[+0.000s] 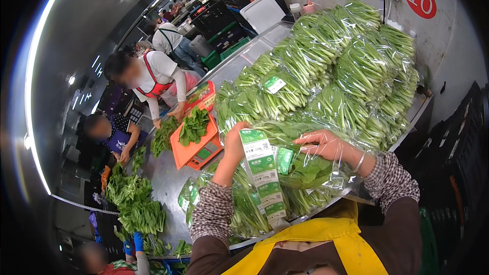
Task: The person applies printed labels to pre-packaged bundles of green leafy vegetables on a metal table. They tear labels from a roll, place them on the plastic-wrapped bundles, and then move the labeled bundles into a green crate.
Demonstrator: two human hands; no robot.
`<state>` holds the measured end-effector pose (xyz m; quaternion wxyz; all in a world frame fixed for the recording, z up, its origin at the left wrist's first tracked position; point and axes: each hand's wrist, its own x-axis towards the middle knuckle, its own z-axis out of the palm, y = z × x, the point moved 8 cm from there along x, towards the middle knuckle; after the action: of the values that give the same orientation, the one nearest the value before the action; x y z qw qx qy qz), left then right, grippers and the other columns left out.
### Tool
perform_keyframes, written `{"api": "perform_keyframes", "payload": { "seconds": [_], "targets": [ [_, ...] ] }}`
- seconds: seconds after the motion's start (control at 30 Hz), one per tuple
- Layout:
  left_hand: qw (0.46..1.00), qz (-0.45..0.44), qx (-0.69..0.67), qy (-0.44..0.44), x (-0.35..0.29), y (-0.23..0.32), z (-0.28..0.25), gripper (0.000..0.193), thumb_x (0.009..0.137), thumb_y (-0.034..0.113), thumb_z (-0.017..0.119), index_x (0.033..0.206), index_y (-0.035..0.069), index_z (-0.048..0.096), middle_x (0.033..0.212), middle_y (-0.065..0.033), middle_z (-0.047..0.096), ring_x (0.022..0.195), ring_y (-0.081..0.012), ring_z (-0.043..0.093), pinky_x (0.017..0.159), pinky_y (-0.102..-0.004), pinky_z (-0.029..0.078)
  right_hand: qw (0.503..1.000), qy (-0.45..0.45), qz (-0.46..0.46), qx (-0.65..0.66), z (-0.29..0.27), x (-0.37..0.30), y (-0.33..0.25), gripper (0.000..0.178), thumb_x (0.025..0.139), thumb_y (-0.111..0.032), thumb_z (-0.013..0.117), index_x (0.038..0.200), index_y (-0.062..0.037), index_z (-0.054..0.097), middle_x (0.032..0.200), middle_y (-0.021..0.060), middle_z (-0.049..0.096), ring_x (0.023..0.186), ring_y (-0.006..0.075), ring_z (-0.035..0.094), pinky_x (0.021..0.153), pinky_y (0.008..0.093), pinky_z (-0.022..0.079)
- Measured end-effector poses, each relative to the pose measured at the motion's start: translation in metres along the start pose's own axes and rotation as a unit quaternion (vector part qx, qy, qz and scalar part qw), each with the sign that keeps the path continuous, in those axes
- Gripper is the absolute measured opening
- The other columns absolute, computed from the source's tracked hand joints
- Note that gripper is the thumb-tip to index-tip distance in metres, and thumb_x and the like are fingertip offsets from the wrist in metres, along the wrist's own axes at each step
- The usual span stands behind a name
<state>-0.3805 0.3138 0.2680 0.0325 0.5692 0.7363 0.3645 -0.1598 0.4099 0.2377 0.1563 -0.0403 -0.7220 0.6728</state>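
Observation:
My left hand (235, 142) is closed on the top of a long strip of green-and-white labels (262, 165), which hangs down toward my apron. Beneath my right hand (326, 145) lies a clear bag of leafy greens (310, 170). The right fingers are stretched out and rest on the plastic. A green-and-white label (284, 160) is on this bag, between my hands and partly behind the strip. More bagged greens (244, 206) lie under and beside it, near the table's front edge.
Bagged greens (351, 66) are heaped high at the far right against the wall. An orange scale (191, 140) bearing greens stands to the left. Loose greens (135, 198) lie further left on the metal table (170, 188). Co-workers (158, 71) work along its left side. Dark crates (453, 158) stand at right.

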Motion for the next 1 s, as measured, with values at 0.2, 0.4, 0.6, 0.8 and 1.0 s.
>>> {"api": "perform_keyframes", "payload": {
  "seconds": [0.2,0.4,0.6,0.8,1.0],
  "targets": [
    [1.0,-0.012,0.015,-0.012,-0.001,-0.006,0.006,0.026,0.072,0.014,0.07,0.093,0.004,0.059,0.085,-0.0128,0.063,0.072,-0.0252,0.064,0.062,-0.0326,0.049,0.999,0.021,0.012,-0.034,-0.004,-0.004,0.002,0.029,0.087,-0.01,0.061,0.115,-0.0038,0.061,0.103,0.0074,0.063,0.096,0.0125,0.056,0.085,0.0263,0.044],
    [0.894,-0.158,-0.42,-0.006,-0.004,-0.032,0.006,0.02,0.087,0.0,0.048,0.103,-0.003,0.06,0.089,-0.008,0.064,0.074,-0.0145,0.063,0.062,-0.0247,0.051,0.976,0.141,-0.065,-0.151,-0.022,-0.013,-0.012,0.025,0.087,-0.014,0.061,0.111,-0.007,0.064,0.087,0.0077,0.06,0.082,0.0161,0.056,0.073,0.0287,0.044],
    [0.884,-0.167,-0.435,0.023,-0.004,-0.06,0.012,0.024,0.088,0.001,0.046,0.106,-0.002,0.061,0.089,-0.0069,0.064,0.072,-0.0123,0.063,0.061,-0.0235,0.051,0.96,0.249,-0.03,-0.125,-0.058,-0.058,-0.026,0.021,0.086,-0.011,0.061,0.105,-0.0031,0.066,0.09,0.0066,0.062,0.082,0.0136,0.057,0.073,0.0267,0.044],
    [0.945,-0.079,-0.295,0.119,-0.004,-0.059,-0.024,0.025,0.083,-0.001,0.05,0.103,-0.001,0.064,0.089,-0.0065,0.064,0.073,-0.0108,0.059,0.064,-0.0213,0.047,0.92,0.373,0.02,0.12,-0.09,-0.188,0.005,0.021,0.089,-0.006,0.056,0.107,0.0024,0.062,0.076,-0.0011,0.053,0.059,0.0058,0.042,0.053,0.0214,0.035],
    [0.932,-0.031,-0.348,0.094,0.009,0.071,-0.048,0.018,0.08,0.002,0.06,0.096,-0.003,0.065,0.08,-0.005,0.063,0.067,-0.01,0.058,0.06,-0.0213,0.047,0.792,0.594,0.082,0.117,-0.081,-0.372,0.074,0.019,0.09,-0.009,0.056,0.104,0.0011,0.063,0.081,-0.0019,0.056,0.061,0.0026,0.043,0.051,0.0176,0.033]
  ]
}}
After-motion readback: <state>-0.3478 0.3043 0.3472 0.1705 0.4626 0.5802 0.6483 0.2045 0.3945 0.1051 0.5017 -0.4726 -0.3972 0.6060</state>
